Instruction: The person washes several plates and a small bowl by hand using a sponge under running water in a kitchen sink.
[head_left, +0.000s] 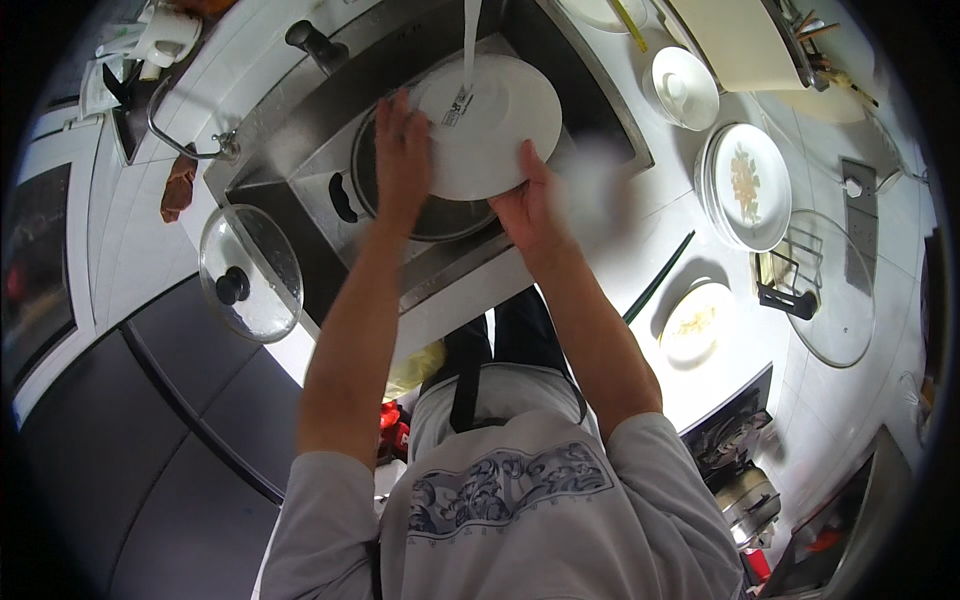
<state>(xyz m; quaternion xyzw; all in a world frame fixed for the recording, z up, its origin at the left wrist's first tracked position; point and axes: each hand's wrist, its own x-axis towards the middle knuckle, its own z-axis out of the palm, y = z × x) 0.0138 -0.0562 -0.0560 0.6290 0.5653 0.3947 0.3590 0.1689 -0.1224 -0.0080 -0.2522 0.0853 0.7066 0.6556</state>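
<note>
A white plate (499, 124) is tilted under a stream of tap water (470, 45), with its underside and a printed mark facing up. My right hand (531, 202) grips its lower right rim, thumb on the upturned face and fingers beneath. At the plate's left edge, my left hand (403, 154) is blurred, its fingers extended and slightly apart; its thumb is hidden. Below both hands stands a dark-interior pot (450, 225) with a black side handle, partly covered by the plate, inside the stainless steel sink (311, 176).
A glass lid (255, 300) leans over the sink's left corner. On the right counter are stacked plates (776, 195), white bowls (697, 109), dark green chopsticks (660, 277), a small flowered dish (705, 337) and another glass lid (844, 330). A small curved faucet (154, 116) rises at left.
</note>
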